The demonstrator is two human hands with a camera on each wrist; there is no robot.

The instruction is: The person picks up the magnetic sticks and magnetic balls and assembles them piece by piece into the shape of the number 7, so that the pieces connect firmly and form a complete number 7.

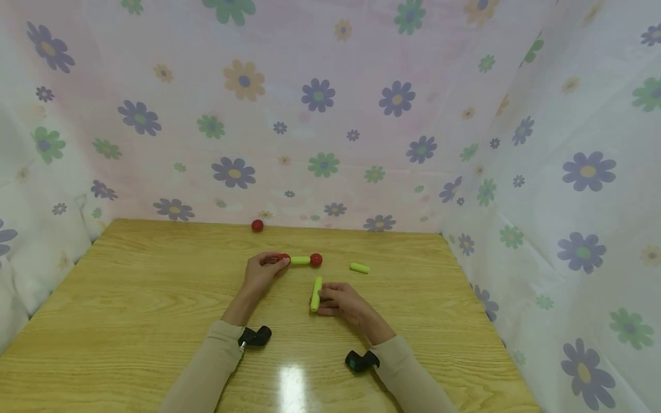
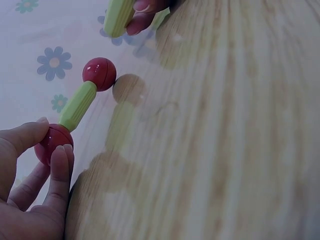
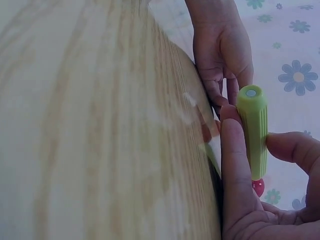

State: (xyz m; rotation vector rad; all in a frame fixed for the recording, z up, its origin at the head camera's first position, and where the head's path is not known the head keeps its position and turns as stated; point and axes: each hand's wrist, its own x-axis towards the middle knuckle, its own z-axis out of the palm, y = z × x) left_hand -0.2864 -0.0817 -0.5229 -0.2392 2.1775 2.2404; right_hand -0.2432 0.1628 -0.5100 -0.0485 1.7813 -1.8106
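Observation:
My left hand (image 1: pixel 260 275) pinches a red ball (image 2: pixel 54 144) between thumb and fingers. That ball joins one end of a yellow-green ribbed rod (image 1: pixel 300 260), and a second red ball (image 1: pixel 316 260) caps its other end, making a dumbbell shape. Nearer to me, my right hand (image 1: pixel 347 304) holds another yellow-green rod (image 3: pixel 255 132) between thumb and fingers. The end of this rod shows a small round silvery spot in the right wrist view. Beyond the right hand, a third yellow-green rod (image 1: pixel 359 268) lies loose on the table.
A loose red ball (image 1: pixel 257 225) sits at the back edge of the wood-grain table (image 1: pixel 129 298). Flower-printed cloth (image 1: pixel 289 143) hangs behind the table and along both sides. Each sleeve carries a small black device (image 1: pixel 256 336) at the wrist.

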